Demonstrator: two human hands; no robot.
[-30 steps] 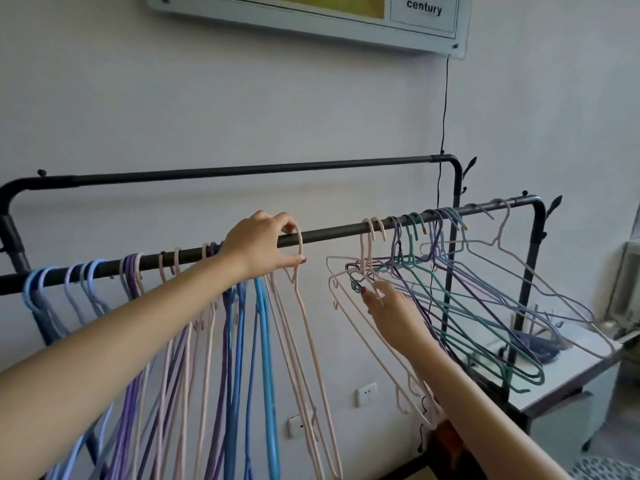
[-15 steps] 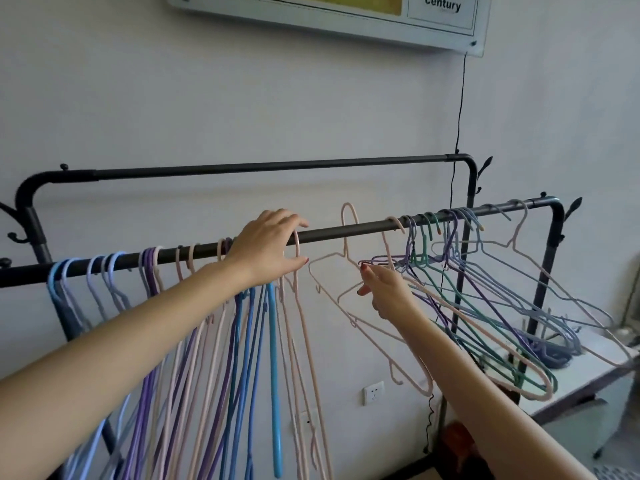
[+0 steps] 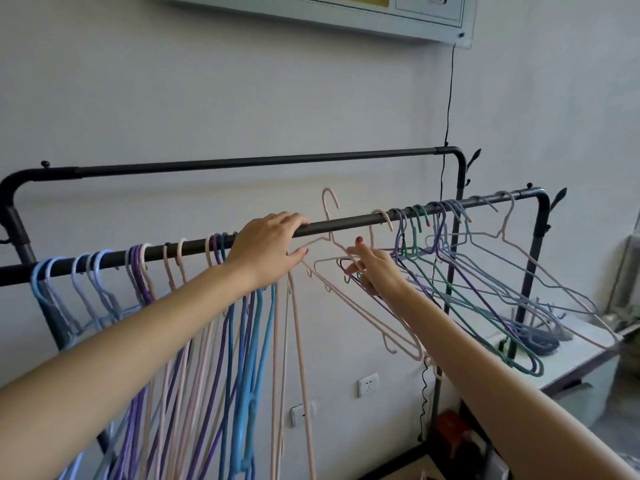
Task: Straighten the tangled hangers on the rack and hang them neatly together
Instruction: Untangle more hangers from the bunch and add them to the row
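Observation:
A black rack rail (image 3: 339, 225) runs across the view. Straightened blue, purple and pink hangers (image 3: 239, 341) hang together on its left part. My left hand (image 3: 266, 247) rests over the rail beside them, fingers draped on the bar, holding no hanger. My right hand (image 3: 375, 268) grips a pink hanger (image 3: 332, 237) whose hook is lifted above the rail, off the bar. To the right, a tangled bunch of green, purple and pale hangers (image 3: 485, 282) still hangs on the rail, splayed sideways.
A second black rail (image 3: 256, 164) runs behind, near the wall. A white tabletop (image 3: 585, 344) stands under the right end of the rack. A black cable (image 3: 448, 98) drops down the wall from a framed board (image 3: 311, 8).
My right hand lifted one pink hanger off the rail and carried it left, toward the neat group. My left hand let go of the pink hook and now rests on the bar.

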